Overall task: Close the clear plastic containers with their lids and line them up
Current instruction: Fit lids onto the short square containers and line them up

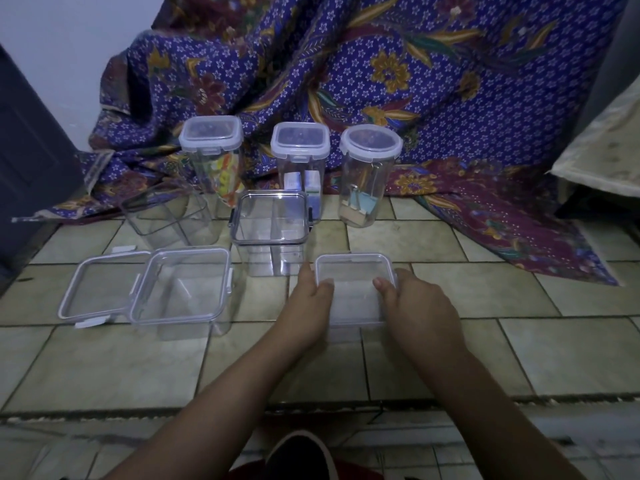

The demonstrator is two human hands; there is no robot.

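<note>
Hands, left [309, 299] and right [414, 306], grip opposite sides of lidded container [355, 292], thumbs on top.

From my feed I see a floor [450, 351] of pale greenish-beige tiles with dark grout lines. A purple batik cloth [346, 71] with small white flowers and gold and maroon leaf motifs drapes across the back and spills onto the tiles. A plain white wall [69, 36] rises at upper left, beside a dark door [24, 161]. The light is dim and bluish.
</note>
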